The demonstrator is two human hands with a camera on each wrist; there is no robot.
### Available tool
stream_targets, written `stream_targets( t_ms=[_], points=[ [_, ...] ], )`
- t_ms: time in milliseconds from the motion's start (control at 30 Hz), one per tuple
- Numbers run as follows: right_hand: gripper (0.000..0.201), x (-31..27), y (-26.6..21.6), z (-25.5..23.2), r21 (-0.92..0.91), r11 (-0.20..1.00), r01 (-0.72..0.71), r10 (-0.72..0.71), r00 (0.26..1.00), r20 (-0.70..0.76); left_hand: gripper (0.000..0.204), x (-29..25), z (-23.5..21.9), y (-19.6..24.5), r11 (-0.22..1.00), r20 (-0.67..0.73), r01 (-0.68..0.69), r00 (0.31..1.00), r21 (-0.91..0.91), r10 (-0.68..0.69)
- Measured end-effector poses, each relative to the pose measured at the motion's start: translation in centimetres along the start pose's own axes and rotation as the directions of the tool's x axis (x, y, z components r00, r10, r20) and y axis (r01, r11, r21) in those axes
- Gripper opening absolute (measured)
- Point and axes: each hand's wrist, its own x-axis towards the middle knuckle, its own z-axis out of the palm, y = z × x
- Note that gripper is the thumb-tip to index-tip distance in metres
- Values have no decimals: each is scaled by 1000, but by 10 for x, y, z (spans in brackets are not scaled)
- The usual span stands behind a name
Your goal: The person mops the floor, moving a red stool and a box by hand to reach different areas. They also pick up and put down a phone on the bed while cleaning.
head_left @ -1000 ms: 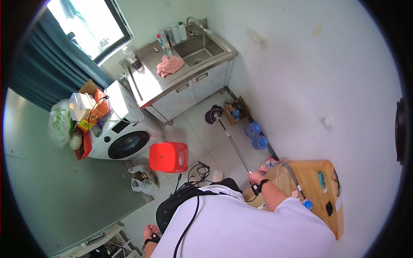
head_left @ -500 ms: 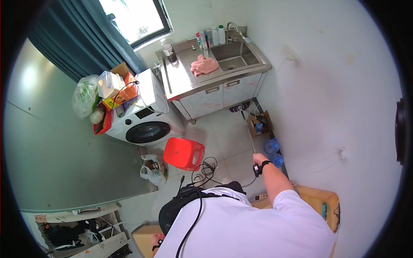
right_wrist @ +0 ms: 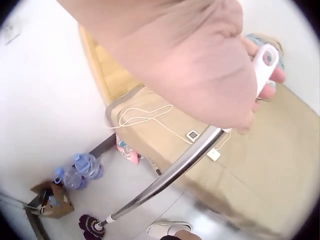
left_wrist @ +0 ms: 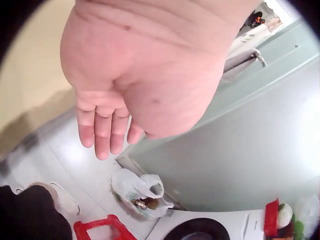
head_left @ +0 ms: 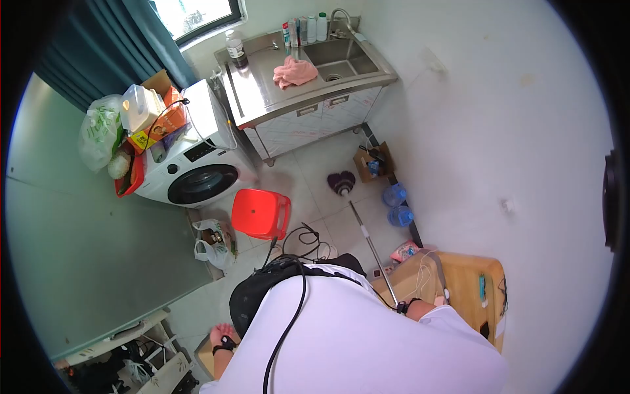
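My right hand (right_wrist: 185,70) grips the white grip end of a mop (right_wrist: 175,170), fingers curled round it below the looped tip. The mop's metal pole slants down and away to a dark purple mop head (head_left: 341,182), which lies flat on the tiled floor. In the head view the right hand is largely hidden beside my torso; its wrist strap (head_left: 407,306) shows. Down at my side hangs the left hand (left_wrist: 140,70), palm showing and fingers loosely extended, holding nothing.
A red stool (head_left: 257,214) stands left of the mop, near a washing machine (head_left: 203,184). Along the right wall sit a cardboard box (head_left: 377,162) and blue-tinted water bottles (head_left: 397,205). Ahead is a sink cabinet (head_left: 315,118); a black cable (head_left: 305,240) loops near my feet.
The mop head slid forward to the foot of the sink cabinet, then back towards me. My right arm reached out with it and is now drawn back. The left hand stays low at my side.
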Motion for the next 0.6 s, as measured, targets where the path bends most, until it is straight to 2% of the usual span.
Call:
stream_targets(
  t_ms=[33, 67, 167, 233, 300, 333, 367, 433, 533, 567, 600],
  points=[
    [22, -6, 8, 17, 22, 999, -35, 35, 999, -20, 29, -2, 15, 22, 995, -93, -73, 993, -64, 67],
    [23, -27, 39, 12, 45, 997, -67, 69, 997, -42, 33, -2, 35, 42, 981, -185, -153, 974, -122, 129],
    [25, -27, -53, 53, 114, 981, -158, 170, 981, -98, 37, 11, 56, 94, 981, -100, -187, 978, -46, 182],
    [27, -39, -60, 53, 157, 963, -217, 238, 963, -129, 37, 25, 71, 119, 982, -65, -187, 981, -17, 185],
    [28, -59, -39, 50, 195, 942, -274, 306, 940, -153, 38, 34, 77, 139, 983, -34, -185, 982, 10, 185],
    [29, -57, -60, 46, 211, 931, -298, 336, 927, -170, 37, 38, 84, 145, 983, -12, -183, 983, 25, 183],
    [30, -37, -108, 42, 227, 919, -323, 367, 912, -186, 37, 41, 86, 150, 983, 9, -180, 984, 41, 179],
    [32, -43, -132, 20, 254, 895, -366, 422, 879, -222, 36, 51, 88, 156, 988, 23, -152, 988, 22, 152],
    [40, -25, -210, -38, 248, 942, -227, 308, 881, -360, 35, 59, 85, 161, 993, 41, -119, 992, -16, 120],
    [39, -17, -241, -61, 218, 960, -177, 264, 830, -491, 35, 64, 82, 161, 996, 27, -86, 996, -15, 87],
    [38, 1, -256, -77, 225, 974, -14, 152, 777, -611, 35, 66, 79, 161, 998, 10, -55, 998, -10, 55]
  ],
)
